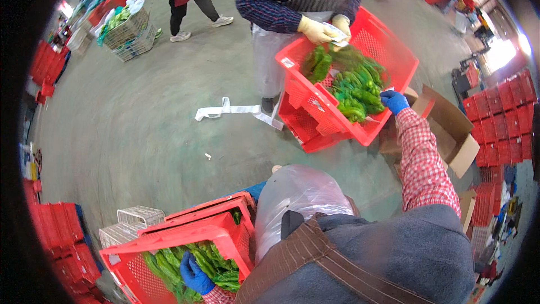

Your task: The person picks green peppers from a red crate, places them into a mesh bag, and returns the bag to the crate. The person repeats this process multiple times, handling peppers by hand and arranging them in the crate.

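My left hand [195,273], in a blue glove, is down in the near red plastic crate [181,245] at the lower left. It touches long green peppers [206,261], some of them in green mesh; whether it grips any is unclear. My right hand [395,101], also blue-gloved, reaches out to the far red crate [388,46]. Its fingers are at the right edge of a heap of green peppers [358,84] in green netting, beside a small white tag. What those fingers hold is hidden.
Across the far crate stands a person holding white labels [335,33] in gloved hands. White label strip [236,110] lies on the floor. Open cardboard boxes [451,126] stand at the right. Stacked red crates [502,118] line the sides. Another person walks at the upper left.
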Demonstrator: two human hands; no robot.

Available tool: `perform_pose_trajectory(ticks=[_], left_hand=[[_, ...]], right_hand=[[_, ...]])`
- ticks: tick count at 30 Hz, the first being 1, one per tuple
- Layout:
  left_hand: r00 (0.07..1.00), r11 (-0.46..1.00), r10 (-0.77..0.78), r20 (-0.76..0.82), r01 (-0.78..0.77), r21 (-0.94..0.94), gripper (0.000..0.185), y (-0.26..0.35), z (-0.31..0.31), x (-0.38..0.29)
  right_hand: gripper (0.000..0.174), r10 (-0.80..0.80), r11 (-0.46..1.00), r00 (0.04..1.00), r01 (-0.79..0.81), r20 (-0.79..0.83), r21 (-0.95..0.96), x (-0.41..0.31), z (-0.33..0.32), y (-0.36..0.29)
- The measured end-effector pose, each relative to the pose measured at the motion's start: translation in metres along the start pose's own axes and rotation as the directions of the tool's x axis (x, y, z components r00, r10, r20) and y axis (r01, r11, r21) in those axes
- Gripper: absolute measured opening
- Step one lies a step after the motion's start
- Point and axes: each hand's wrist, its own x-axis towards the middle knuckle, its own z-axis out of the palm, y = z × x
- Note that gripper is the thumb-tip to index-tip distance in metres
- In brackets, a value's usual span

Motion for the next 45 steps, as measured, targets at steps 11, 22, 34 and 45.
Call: perform_pose_trajectory(ticks=[11,22,34,45], left_hand=[[0.965,0.98,0.128,0.23,-0.159,0.121,0.017,0.079,0.053,0.032],[0.747,0.963,0.238,0.621,-0.263,-0.053,0.019,0.135,0.147,0.022],[0.247,0.22,0.471,0.847,0.897,-0.384,0.054,0.179,0.244,0.02],[0.885,0.166,0.348,0.311,0.268,-0.949,0.07,0.181,0.127,0.056]], right_hand=[[0.046,0.106,0.82,0.851,0.218,0.515,-0.53,0.02,0.096,-0.056],[0.032,0.003,0.894,0.88,-0.215,0.475,0.394,0.027,-0.07,-0.069],[0.058,-0.646,-0.061,0.758,0.066,-0.089,0.996,-0.141,-0.12,-0.194],[0.046,-0.862,-0.202,0.444,-0.742,0.243,0.639,-0.16,0.051,-0.272]])
